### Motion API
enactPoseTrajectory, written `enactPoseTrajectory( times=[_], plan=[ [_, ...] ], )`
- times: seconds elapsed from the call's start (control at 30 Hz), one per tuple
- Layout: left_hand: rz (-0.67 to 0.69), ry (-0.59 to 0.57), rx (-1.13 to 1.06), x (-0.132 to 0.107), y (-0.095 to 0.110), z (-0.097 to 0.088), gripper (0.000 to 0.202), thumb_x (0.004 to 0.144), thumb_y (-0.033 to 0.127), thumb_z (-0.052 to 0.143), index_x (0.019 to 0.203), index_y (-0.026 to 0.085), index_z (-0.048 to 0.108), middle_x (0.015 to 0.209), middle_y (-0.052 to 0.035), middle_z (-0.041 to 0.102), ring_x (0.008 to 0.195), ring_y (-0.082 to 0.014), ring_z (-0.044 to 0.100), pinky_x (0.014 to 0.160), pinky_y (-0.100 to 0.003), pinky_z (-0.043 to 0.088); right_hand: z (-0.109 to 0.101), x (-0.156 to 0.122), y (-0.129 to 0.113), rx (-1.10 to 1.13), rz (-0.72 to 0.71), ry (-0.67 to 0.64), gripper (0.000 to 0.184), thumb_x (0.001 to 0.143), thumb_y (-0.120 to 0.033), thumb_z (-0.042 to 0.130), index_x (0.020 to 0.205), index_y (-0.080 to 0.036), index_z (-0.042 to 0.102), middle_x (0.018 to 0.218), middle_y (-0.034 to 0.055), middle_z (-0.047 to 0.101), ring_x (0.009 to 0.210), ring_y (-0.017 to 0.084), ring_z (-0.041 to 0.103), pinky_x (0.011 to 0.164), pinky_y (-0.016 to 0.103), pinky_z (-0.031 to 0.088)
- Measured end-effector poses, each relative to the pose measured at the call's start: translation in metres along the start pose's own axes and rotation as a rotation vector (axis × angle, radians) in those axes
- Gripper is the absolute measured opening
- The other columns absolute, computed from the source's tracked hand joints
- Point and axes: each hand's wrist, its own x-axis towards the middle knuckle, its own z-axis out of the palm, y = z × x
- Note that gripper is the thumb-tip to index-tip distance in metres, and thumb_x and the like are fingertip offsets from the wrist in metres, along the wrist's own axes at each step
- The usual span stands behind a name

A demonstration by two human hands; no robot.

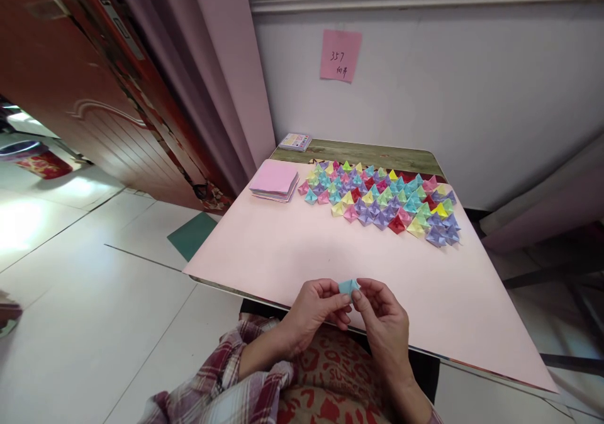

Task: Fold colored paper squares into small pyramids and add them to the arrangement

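Note:
A small light-blue folded paper is pinched between my two hands just above the table's near edge. My left hand grips its left side with thumb and fingers. On the other side, my right hand has its thumb and index finger closed on the paper's right part. Beyond the hands, many small folded paper boats in blue, purple, yellow, green, pink and red stand in crowded rows. To their left lies a stack of square paper with a pink sheet on top.
The table has a pale pink cover. A packet lies at its back left corner. A pink note hangs on the wall. On the floor at left is a green square sheet, near a reddish door.

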Motion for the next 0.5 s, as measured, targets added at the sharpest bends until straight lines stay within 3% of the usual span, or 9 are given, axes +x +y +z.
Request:
enactPoseTrajectory(
  times=[0.13,0.27,0.5],
  plan=[
    [0.066,-0.009,0.060,-0.0009,0.0013,0.0010,0.032,0.074,0.040,0.075,0.072,0.012,0.059,0.062,0.0010,0.059,0.053,-0.0095,0.055,0.054,-0.022,0.047,-0.0051,0.0031,0.0061,-0.032,-0.015,-0.082,0.033,0.078,-0.040,0.073,0.105,-0.020,0.070,0.098,0.0075,0.073,0.088,0.020,0.067,0.077,0.032,0.055],
    [0.124,-0.006,0.138,-0.0011,-0.0001,0.0004,0.031,0.077,0.039,0.073,0.071,0.013,0.057,0.059,0.0032,0.055,0.052,-0.0071,0.051,0.052,-0.019,0.041,-0.0073,0.0064,0.0068,-0.014,0.005,-0.143,0.030,0.077,-0.038,0.074,0.102,-0.021,0.072,0.096,0.0064,0.074,0.086,0.020,0.068,0.077,0.032,0.055],
    [0.070,-0.094,0.110,-0.0025,0.0017,-0.0018,0.034,0.085,0.046,0.063,0.086,0.012,0.064,0.072,-0.0038,0.064,0.064,-0.0133,0.064,0.064,-0.025,0.053,-0.0079,0.0077,-0.0024,-0.042,-0.067,-0.175,0.019,0.080,-0.035,0.071,0.094,-0.022,0.074,0.087,0.0040,0.072,0.081,0.019,0.067,0.072,0.029,0.054]
  ],
)
